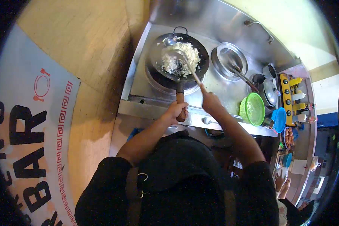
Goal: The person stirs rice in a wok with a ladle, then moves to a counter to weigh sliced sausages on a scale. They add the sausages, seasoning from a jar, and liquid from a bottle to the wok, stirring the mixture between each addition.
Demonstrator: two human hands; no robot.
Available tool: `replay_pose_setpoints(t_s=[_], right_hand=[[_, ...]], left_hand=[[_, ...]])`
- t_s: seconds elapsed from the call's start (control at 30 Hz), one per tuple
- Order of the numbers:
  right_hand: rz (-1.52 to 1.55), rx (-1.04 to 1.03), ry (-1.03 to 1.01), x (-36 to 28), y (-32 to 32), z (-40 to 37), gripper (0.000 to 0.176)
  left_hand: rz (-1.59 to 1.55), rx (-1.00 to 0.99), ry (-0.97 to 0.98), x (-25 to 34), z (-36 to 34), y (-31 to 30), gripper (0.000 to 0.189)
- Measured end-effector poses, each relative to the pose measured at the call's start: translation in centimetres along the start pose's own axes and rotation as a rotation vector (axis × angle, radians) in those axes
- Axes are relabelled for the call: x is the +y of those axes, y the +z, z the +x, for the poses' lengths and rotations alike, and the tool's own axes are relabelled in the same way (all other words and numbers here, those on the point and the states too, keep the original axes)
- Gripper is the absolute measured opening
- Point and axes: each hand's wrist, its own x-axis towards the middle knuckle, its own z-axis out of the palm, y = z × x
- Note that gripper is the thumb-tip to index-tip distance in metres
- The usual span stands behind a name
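My left hand is wrapped round the wooden handle of a black wok, which sits over the burner ring. White rice lies spread across the inside of the wok. In my right hand is the handle of a long wok ladle. Its metal head reaches into the rice and is smeared by motion. Right of my right hand, a green plastic basket stands at the front of the steel counter.
A round metal pan with a handled utensil in it sits right of the wok. Beyond are a lidded pot, a blue bowl, sauce bottles and eggs. Another person's hands show at lower right.
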Motion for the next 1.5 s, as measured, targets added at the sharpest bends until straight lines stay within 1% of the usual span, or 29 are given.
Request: replay_pose_setpoints(t_s=[0.07, 0.13, 0.2, 0.23, 0.27, 0.33, 0.4, 0.43, 0.47, 0.53, 0.57, 0.6, 0.67, 0.7, 0.77, 0.8, 0.87, 0.93, 0.97, 1.0, 1.07, 1.1, 1.2, 1.23, 1.27, 1.33, 1.37, 1.4, 1.5], right_hand=[[0.048, -0.051, -0.023, -2.7, -0.5, 0.1, 0.064], [-0.032, -0.100, -0.055, -4.4, -3.1, -3.8, 0.062], [-0.251, -0.149, -0.050, -4.4, -4.8, -7.6, 0.071], [-0.300, -0.109, -0.042, -2.6, -4.0, -7.5, 0.074], [-0.331, -0.184, 0.011, -1.0, -4.8, -6.6, 0.062], [-0.236, -0.024, -0.098, 2.5, -7.4, -5.3, 0.063], [-0.055, -0.065, -0.072, 2.5, -10.4, -5.6, 0.062], [0.064, 0.090, -0.254, 3.2, -9.9, -5.8, 0.053], [0.063, 0.084, -0.250, 3.7, -9.7, -6.2, 0.053], [0.582, -0.333, 0.227, 0.4, -12.7, -7.4, 0.049], [0.806, -0.363, 0.221, 1.0, -11.6, -7.1, 0.048], [0.805, -0.366, 0.217, 0.9, -10.4, -6.1, 0.048], [0.940, -0.432, 0.344, 0.7, -7.4, -3.8, 0.051], [0.940, -0.433, 0.343, 1.7, -4.2, -2.2, 0.051], [0.153, 0.158, -0.151, 3.4, 0.9, 1.5, 0.049], [0.157, 0.161, -0.150, 2.8, 0.4, 2.2, 0.049], [0.016, 0.036, 0.014, -0.3, -1.4, 2.7, 0.048], [-0.084, 0.007, 0.010, -2.0, -2.6, 2.2, 0.048], [-0.160, -0.030, -0.049, -2.6, -3.1, 0.9, 0.049], [-0.233, -0.071, -0.107, -3.2, -3.6, -0.8, 0.051], [-0.323, -0.205, -0.083, -5.1, -6.6, -6.1, 0.053], [-0.374, -0.184, -0.070, -4.4, -6.2, -7.6, 0.053], [-0.495, -0.109, -0.073, -0.3, -6.6, -6.3, 0.054], [-0.461, 0.023, -0.117, 0.9, -7.6, -5.4, 0.055], [-0.433, 0.023, -0.146, 1.9, -9.1, -4.9, 0.055], [-0.441, 0.044, -0.194, 1.7, -12.3, -6.1, 0.055], [-0.441, 0.034, -0.190, 1.7, -13.4, -7.2, 0.055], [-0.445, -0.007, -0.169, 1.7, -14.3, -8.2, 0.056], [-0.465, -0.088, -0.109, 1.8, -13.1, -8.9, 0.056]], left_hand=[[0.040, 0.035, -0.004, 0.8, -0.1, 0.0, 0.011], [0.085, 0.075, -0.035, 0.7, -0.8, -0.4, 0.011], [0.113, 0.047, -0.058, 0.5, -1.3, -0.1, 0.012], [-0.003, 0.003, -0.024, 1.3, -3.2, 2.6, 0.012], [-0.120, -0.034, -0.010, 1.4, -5.8, 5.6, 0.013], [-0.092, -0.020, 0.025, 0.9, -5.8, 7.0, 0.011], [0.021, 0.047, 0.050, 0.4, -4.7, 5.9, 0.011], [-0.047, 0.045, 0.058, 0.5, -3.4, 4.6, 0.014], [-0.050, 0.044, 0.051, 0.0, -2.4, 3.5, 0.014], [-0.052, 0.031, 0.046, 0.4, -2.2, 3.1, 0.013], [-0.031, 0.057, -0.009, 0.6, -2.4, 3.2, 0.013], [-0.033, 0.061, -0.006, 0.6, -2.1, 3.0, 0.013], [-0.075, 0.027, 0.072, -0.2, -1.4, 2.2, 0.014], [-0.076, 0.028, 0.072, -0.5, -1.3, 1.8, 0.014], [-0.027, -0.009, 0.026, -0.2, -0.7, 1.1, 0.015], [-0.022, -0.008, 0.026, -0.2, -0.6, 0.7, 0.015], [-0.028, -0.029, 0.027, -0.4, -0.4, 0.2, 0.014], [0.001, -0.020, 0.033, -0.2, -0.6, 0.4, 0.013], [0.025, -0.007, 0.043, 0.2, -0.6, 0.4, 0.013], [0.027, -0.009, 0.042, 0.3, -0.3, 0.0, 0.013], [0.026, -0.033, -0.029, 0.2, 0.4, -1.6, 0.012], [0.007, -0.077, -0.066, 0.0, -0.1, -1.6, 0.013], [-0.158, -0.067, 0.008, 0.8, -5.9, 5.9, 0.012], [-0.092, -0.005, 0.018, 0.6, -6.0, 7.0, 0.011], [-0.085, -0.007, 0.031, 0.7, -5.2, 6.5, 0.011], [-0.238, -0.100, -0.054, 0.7, -4.3, 5.2, 0.012], [-0.139, -0.038, 0.006, 1.3, -4.2, 4.7, 0.012], [-0.132, -0.167, -0.078, 2.0, -3.6, 3.3, 0.012], [-0.162, -0.092, -0.001, 0.7, -2.4, 2.4, 0.011]])
